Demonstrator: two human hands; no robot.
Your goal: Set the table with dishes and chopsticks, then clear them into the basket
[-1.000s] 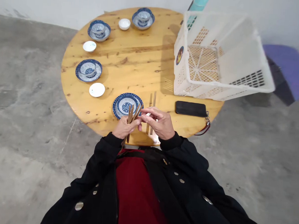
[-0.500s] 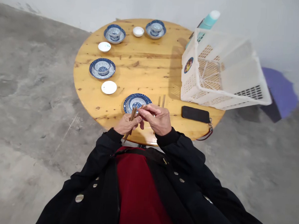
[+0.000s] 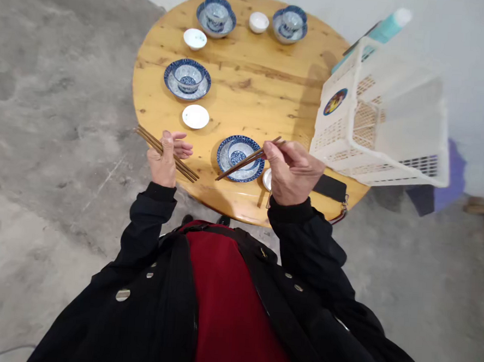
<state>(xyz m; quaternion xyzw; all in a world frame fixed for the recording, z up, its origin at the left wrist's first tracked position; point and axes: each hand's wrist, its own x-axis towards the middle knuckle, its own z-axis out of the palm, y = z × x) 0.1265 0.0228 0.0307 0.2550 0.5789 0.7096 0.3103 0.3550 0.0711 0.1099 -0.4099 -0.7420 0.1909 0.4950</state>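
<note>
The pair of chopsticks (image 3: 237, 167) slants leftward and toward our body from our right hand (image 3: 294, 170), pinched between thumb and fingers above the blue-rimmed plate (image 3: 222, 157). Farther left, our left hand (image 3: 165, 162), fingers loosely spread, thumb-clamps a bundle of chopsticks (image 3: 187, 171).

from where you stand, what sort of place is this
Perhaps a plain dining room or small eatery: a round wooden table set with blue-patterned bowls on plates, wooden chopsticks, and a bare grey floor that looks like concrete.
</note>
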